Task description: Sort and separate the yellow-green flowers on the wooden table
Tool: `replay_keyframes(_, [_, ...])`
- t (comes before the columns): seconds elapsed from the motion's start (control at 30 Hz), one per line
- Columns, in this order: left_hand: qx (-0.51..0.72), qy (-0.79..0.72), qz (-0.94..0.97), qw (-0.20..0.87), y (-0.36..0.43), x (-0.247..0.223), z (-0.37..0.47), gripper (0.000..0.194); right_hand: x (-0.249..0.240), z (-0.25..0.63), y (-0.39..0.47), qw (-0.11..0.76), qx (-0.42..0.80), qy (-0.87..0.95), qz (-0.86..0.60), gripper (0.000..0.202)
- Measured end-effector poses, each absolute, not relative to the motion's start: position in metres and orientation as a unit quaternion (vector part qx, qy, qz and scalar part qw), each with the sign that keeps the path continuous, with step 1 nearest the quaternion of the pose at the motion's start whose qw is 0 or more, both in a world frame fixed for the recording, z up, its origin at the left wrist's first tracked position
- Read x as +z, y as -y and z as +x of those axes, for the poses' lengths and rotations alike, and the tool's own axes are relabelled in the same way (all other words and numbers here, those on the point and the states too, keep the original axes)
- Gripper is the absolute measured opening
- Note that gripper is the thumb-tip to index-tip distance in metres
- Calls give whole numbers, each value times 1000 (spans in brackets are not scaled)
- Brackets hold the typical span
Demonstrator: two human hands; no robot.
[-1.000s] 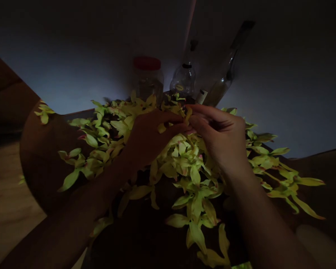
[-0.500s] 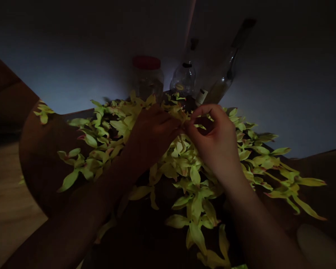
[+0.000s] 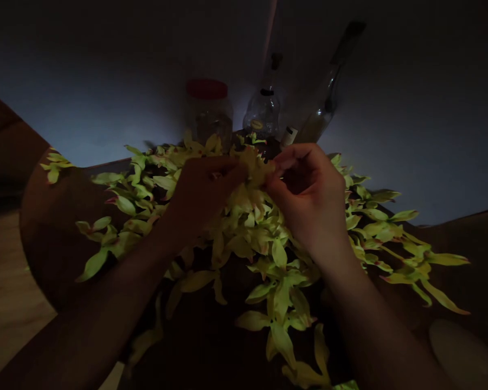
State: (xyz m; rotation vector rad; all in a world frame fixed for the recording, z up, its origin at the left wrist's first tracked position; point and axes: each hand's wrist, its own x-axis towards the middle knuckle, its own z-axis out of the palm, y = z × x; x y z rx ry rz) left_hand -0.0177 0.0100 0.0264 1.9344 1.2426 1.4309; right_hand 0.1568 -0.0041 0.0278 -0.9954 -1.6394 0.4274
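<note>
Flowers (image 3: pixel 282 295) strewn across dark table (image 3: pixel 44 233); dim wall (image 3: pixel 415 146) behind, floor (image 3: pixel 8 276) left.

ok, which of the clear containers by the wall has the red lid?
The wide jar, leftmost in view; the round-bellied bottle and the tall tilted-looking bottle farther right show no red lid.

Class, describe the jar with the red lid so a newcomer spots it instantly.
Start at the dark table strewn with yellow-green flowers. Behind them, near the wall, find the clear bottles. The jar stands left of these, set apart by its red lid.
</note>
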Motion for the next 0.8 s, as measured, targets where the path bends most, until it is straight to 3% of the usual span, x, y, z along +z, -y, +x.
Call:
replay_keyframes(0.17, [594,-493,617,156,-18,28,-32,18,34,166,4,578,124,674,-443,15])
replay_keyframes(0.33, [573,-444,677,130,-20,25,-34,5,40,170,7,544,37,720,-430,25])
replay_keyframes(0.47, [559,-395,710,165,-16,24,-26,6,38,163,9,522,155,752,-370,18])
replay_keyframes(0.63, [553,-414,715,105,-9,24,-20,9,33,153,7,539,328,675,-382,10])
replay_keyframes(0.8, [522,-417,739,88,-5,26,-20,11,34,151,8,553,382,635,-380,4])
